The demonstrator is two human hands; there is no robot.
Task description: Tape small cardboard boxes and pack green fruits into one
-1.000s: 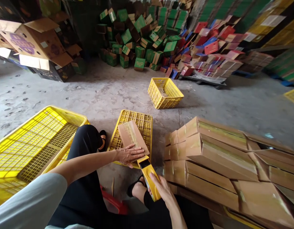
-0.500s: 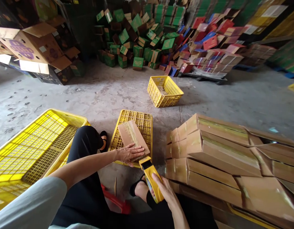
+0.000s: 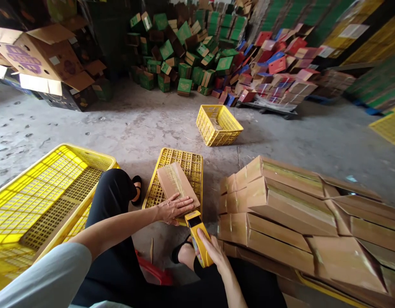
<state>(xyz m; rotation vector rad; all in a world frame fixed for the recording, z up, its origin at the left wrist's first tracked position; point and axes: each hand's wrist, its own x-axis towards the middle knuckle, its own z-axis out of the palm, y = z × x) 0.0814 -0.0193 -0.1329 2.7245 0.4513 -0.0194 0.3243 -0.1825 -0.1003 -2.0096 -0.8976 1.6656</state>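
My left hand [image 3: 173, 208] lies flat with spread fingers on the near end of a brown cardboard box [image 3: 175, 182]. The box rests on an upturned yellow plastic crate [image 3: 193, 164] in front of my knees. A strip of clear tape runs along the box's top. My right hand [image 3: 214, 253] is wrapped round a yellow tape dispenser [image 3: 199, 236], whose dark front end sits right at the box's near edge, just below my left fingers.
A stack of taped brown boxes [image 3: 296, 209] lies close on my right. A large yellow crate [image 3: 46, 188] stands on my left, a smaller yellow basket [image 3: 218, 124] farther out on the concrete floor. Piles of green and red cartons [image 3: 216, 51] fill the back.
The tape dispenser drew back a little from the box's edge half a second ago and now sits against it again. My left hand has stayed pressed on the box.
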